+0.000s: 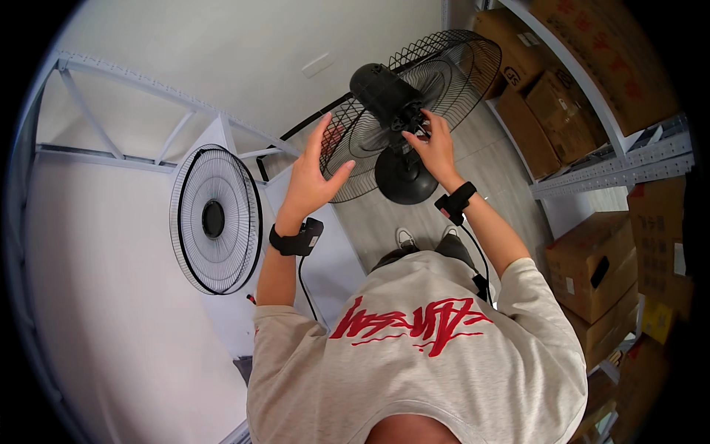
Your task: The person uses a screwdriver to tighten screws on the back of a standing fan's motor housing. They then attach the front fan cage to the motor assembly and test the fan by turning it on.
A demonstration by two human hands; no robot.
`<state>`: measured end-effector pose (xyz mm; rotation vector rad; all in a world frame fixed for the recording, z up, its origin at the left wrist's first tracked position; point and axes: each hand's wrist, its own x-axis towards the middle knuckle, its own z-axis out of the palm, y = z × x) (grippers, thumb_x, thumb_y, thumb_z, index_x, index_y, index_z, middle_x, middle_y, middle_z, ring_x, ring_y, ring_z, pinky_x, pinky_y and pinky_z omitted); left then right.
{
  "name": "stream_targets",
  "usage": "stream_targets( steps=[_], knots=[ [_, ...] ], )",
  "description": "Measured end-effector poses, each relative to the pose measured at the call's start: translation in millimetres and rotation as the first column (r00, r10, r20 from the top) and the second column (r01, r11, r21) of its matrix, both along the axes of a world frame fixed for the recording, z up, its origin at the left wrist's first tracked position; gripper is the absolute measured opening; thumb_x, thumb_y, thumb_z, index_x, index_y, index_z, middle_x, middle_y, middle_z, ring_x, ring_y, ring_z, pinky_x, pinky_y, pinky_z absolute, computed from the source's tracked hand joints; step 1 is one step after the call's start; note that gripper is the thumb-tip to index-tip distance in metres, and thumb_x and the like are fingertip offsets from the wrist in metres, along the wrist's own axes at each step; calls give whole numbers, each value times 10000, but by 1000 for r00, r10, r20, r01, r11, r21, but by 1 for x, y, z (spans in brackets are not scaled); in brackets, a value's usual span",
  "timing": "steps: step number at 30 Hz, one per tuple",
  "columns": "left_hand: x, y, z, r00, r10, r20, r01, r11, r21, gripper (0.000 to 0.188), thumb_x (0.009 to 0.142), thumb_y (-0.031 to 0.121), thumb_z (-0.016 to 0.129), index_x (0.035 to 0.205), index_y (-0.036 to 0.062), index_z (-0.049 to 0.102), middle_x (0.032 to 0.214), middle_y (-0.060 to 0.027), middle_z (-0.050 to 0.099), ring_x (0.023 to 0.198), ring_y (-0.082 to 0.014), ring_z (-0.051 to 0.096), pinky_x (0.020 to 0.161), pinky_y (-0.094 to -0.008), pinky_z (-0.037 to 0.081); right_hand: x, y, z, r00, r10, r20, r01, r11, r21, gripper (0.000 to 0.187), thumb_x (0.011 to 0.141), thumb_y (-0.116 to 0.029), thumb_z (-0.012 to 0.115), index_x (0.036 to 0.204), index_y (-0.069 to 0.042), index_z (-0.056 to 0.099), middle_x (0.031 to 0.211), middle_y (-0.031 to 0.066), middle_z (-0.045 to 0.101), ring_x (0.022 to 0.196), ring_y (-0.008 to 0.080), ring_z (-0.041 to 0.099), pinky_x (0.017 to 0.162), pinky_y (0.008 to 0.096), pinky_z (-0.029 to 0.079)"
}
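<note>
A black pedestal fan [384,95] stands in front of me with the back of its motor housing facing me. Its wire cage spreads out behind the housing, above a round black base [405,181]. My right hand [433,148] is at the neck just below the motor, thumb and fingers closed around a small part that they hide. My left hand [312,174] is held up beside the left edge of the cage, fingers spread and nothing in it. Whether it touches the wires I cannot tell. Each wrist wears a black strap with a small cabled box.
A round black wire fan grille [213,259] leans upright on a white surface [103,251] to my left, by a white metal shelf frame [133,85]. Shelving at right holds several cardboard boxes [592,259]. A pale wall [244,59] stands behind the fan, over a grey tiled floor [481,177].
</note>
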<state>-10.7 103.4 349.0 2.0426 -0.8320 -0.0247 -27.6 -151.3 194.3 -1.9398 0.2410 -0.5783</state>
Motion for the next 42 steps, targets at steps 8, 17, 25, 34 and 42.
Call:
stream_targets(
  steps=[8,17,25,34,42],
  knots=[
    [9,7,0,999,-35,14,34,999,36,784,873,131,749,1528,12,335,1379,-201,578,1245,-269,602,1079,-374,434,15,6,-1,998,-69,4,69,997,-39,650,832,-271,825,1328,-1,504,1232,171,546,988,275,655,820,369,556],
    [7,7,-3,998,-39,45,38,999,32,735,897,152,725,1519,22,356,1350,-199,605,1230,-278,613,1065,-375,445,20,5,-2,988,-149,-49,147,988,-47,651,775,-352,867,1196,33,553,1069,186,643,926,297,671,778,385,551],
    [6,11,-7,998,-22,64,21,1000,19,646,971,211,644,1522,39,353,1361,-227,592,1258,-329,598,1059,-398,448,20,9,1,975,-212,-66,199,966,-166,628,790,-437,847,1084,55,590,944,163,695,837,242,692,727,350,555],
    [3,15,-7,997,-36,70,35,999,24,652,979,238,642,1531,62,344,1395,-220,568,1258,-334,595,1058,-404,452,27,-8,11,906,-20,-423,64,994,90,669,869,-578,715,1068,54,623,924,195,724,901,286,722,778,356,553],
    [2,15,-10,997,-8,78,6,1000,31,574,1020,204,576,1528,67,346,1405,-206,561,1224,-319,615,1029,-385,467,19,1,11,980,-70,-186,36,983,-178,648,812,-352,843,1229,43,541,1074,181,700,925,283,721,812,382,566]
  ],
)
